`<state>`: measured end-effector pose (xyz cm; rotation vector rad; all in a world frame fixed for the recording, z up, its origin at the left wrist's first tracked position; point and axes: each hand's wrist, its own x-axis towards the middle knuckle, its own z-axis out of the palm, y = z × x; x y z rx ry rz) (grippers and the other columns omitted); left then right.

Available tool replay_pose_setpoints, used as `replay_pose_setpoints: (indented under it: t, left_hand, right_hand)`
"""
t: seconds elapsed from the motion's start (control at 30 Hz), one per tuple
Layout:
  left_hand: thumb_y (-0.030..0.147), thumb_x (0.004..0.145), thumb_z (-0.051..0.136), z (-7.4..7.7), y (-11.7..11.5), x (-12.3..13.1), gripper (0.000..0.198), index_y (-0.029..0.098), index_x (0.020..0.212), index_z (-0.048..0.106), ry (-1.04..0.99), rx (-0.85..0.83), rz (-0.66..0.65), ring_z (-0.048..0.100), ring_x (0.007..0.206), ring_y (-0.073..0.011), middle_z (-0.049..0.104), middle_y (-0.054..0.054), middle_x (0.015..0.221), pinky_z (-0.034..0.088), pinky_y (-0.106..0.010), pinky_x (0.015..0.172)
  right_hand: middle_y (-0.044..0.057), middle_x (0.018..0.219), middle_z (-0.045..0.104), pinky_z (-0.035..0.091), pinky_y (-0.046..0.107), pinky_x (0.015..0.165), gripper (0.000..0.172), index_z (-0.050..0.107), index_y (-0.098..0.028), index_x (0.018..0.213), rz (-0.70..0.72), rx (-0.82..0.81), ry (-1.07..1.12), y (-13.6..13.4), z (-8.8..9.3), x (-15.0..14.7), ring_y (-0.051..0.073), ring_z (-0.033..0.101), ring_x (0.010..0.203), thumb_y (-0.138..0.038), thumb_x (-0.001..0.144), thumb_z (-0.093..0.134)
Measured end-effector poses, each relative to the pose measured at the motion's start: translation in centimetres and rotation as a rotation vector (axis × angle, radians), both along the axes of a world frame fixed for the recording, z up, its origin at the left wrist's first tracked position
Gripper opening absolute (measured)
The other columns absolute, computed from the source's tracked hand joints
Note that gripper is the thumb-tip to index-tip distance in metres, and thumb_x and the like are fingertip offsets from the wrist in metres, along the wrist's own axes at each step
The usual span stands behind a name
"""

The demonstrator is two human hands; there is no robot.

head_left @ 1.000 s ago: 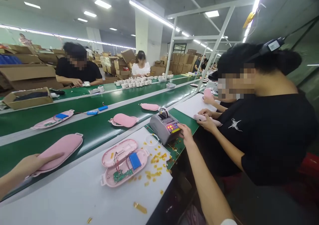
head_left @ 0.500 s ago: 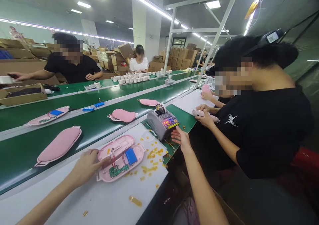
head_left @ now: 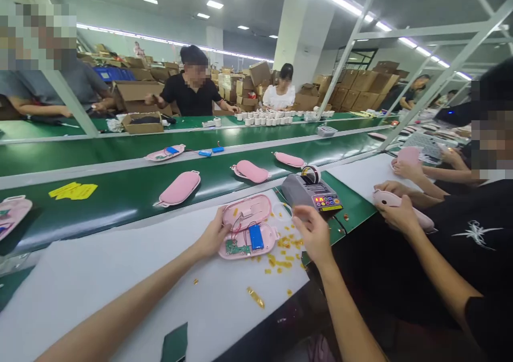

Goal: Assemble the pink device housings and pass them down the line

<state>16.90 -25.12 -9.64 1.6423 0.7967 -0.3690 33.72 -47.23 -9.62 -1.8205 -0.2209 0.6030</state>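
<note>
Pink oval plastic casing (head_left: pixel 243 236), opened into 2 halves, lies on matte white sheet (head_left: pixel 100 266) between the hands. L hand (head_left: pixel 214 235) seems to grip upper half's L rim; R hand (head_left: pixel 316 233) half-curled near casing's R end, can't tell if it's holding anything. Risk: thin red wires (head_left: pixel 239 224) appear to link the halves, so tugging the upper one could strain joints at the green circuit board (head_left: pixel 237 247). Flat blue battery (head_left: pixel 256 237) might shift if tilted; can't see what secures it. Glossy amber film bits (head_left: pixel 284 264) nearby could cling inside. Beyond: boxy grey tape dispenser (head_left: pixel 308 193) w/ lit buttons, then smooth green belt (head_left: pixel 120 191) w/ rounded pink pods (head_left: pixel 180 187), soft-looking.
</note>
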Motion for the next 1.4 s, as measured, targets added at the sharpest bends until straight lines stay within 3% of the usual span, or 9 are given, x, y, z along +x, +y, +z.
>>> replay_pose_setpoints:
  t: [0.13, 0.27, 0.43, 0.53, 0.6, 0.83, 1.07, 1.27, 1.4]
  left_hand:
    - [0.033, 0.093, 0.034, 2.0, 1.0, -2.9, 0.051, 0.017, 0.140, 0.027, 0.030, 0.072, -0.082, 0.061, 0.085, -0.0216, 0.062, -0.008, 0.101, 0.050, -0.038, 0.080]
    - [0.032, 0.094, 0.036, 5.2, 2.4, -7.4, 0.052, 0.019, 0.144, 0.027, 0.044, 0.021, -0.109, 0.060, 0.084, -0.0199, 0.063, -0.006, 0.103, 0.050, -0.035, 0.080]
    - [0.039, 0.096, 0.042, 8.1, 2.4, -11.0, 0.038, 0.019, 0.126, 0.055, 0.006, 0.282, -0.184, 0.054, 0.110, -0.0247, 0.058, -0.010, 0.123, 0.044, -0.041, 0.097]
    - [0.026, 0.091, 0.052, 7.9, 1.9, -10.8, 0.021, 0.018, 0.106, 0.064, 0.008, 0.465, -0.360, 0.055, 0.104, -0.0269, 0.062, -0.011, 0.112, 0.045, -0.043, 0.093]
    - [0.019, 0.086, 0.055, 7.1, 1.6, -10.0, 0.019, 0.017, 0.103, 0.063, 0.061, 0.544, -0.337, 0.057, 0.096, -0.0272, 0.065, -0.010, 0.101, 0.046, -0.043, 0.088]
    - [0.023, 0.087, 0.049, 5.7, 1.9, -8.0, 0.021, 0.017, 0.079, 0.067, 0.056, 0.327, -0.190, 0.062, 0.079, -0.0231, 0.066, -0.008, 0.081, 0.047, -0.035, 0.076]
    - [0.031, 0.096, 0.035, 6.4, 3.5, -10.7, 0.038, 0.014, 0.112, 0.065, -0.122, 0.024, 0.016, 0.064, 0.081, -0.0180, 0.069, -0.008, 0.093, 0.052, -0.032, 0.079]
    - [0.032, 0.097, 0.048, 6.0, 1.4, -10.1, 0.026, 0.023, 0.098, 0.073, -0.268, 0.742, -0.028, 0.057, 0.094, -0.0230, 0.059, -0.011, 0.107, 0.048, -0.040, 0.085]
    - [0.025, 0.089, 0.065, 4.9, 0.5, -8.6, 0.012, 0.019, 0.080, 0.069, -0.309, 0.653, 0.127, 0.061, 0.093, -0.0203, 0.059, -0.008, 0.117, 0.050, -0.036, 0.084]
  right_hand:
    - [0.009, 0.134, 0.057, 0.037, 0.046, 0.110, 0.049, 0.056, -0.022, 0.127, 0.693, 0.040, -0.355, 8.6, 1.4, -2.1, 0.025, 0.050, 0.125, -0.020, 0.079, 0.063]
    - [0.005, 0.108, 0.070, 0.044, 0.038, 0.095, 0.047, 0.056, -0.021, 0.128, 1.058, -0.120, -0.246, 13.0, 0.7, -4.6, 0.021, 0.063, 0.098, -0.010, 0.082, 0.055]
    - [0.002, 0.087, 0.069, 0.039, 0.026, 0.066, 0.041, 0.056, -0.022, 0.126, 0.948, -0.290, -0.354, 12.4, 2.2, -5.7, 0.018, 0.062, 0.077, -0.011, 0.090, 0.039]
    - [0.003, 0.083, 0.069, 0.034, 0.026, 0.060, 0.040, 0.058, -0.022, 0.124, 0.932, -0.397, -0.489, 11.7, 4.2, -6.0, 0.019, 0.060, 0.073, -0.014, 0.091, 0.038]
    - [0.004, 0.082, 0.069, 0.033, 0.026, 0.059, 0.039, 0.059, -0.022, 0.123, 0.936, -0.456, -0.531, 11.3, 5.2, -6.3, 0.018, 0.059, 0.070, -0.014, 0.091, 0.038]
    - [0.004, 0.079, 0.068, 0.030, 0.027, 0.059, 0.038, 0.060, -0.023, 0.122, 0.898, -0.541, -0.571, 10.0, 6.8, -7.1, 0.020, 0.060, 0.071, -0.014, 0.092, 0.038]
    - [0.002, 0.077, 0.069, 0.029, 0.027, 0.062, 0.038, 0.059, -0.023, 0.122, 0.918, -0.583, -0.482, 10.5, 6.9, -7.3, 0.020, 0.063, 0.074, -0.013, 0.091, 0.039]
    - [0.001, 0.085, 0.070, 0.033, 0.027, 0.065, 0.039, 0.058, -0.024, 0.122, 0.971, -0.408, -0.450, 12.3, 6.7, -8.3, 0.019, 0.063, 0.076, -0.013, 0.090, 0.039]
    - [-0.001, 0.083, 0.069, 0.037, 0.026, 0.067, 0.039, 0.055, -0.024, 0.123, 0.973, -0.254, -0.359, 12.7, 6.2, -8.3, 0.018, 0.061, 0.072, -0.018, 0.088, 0.039]
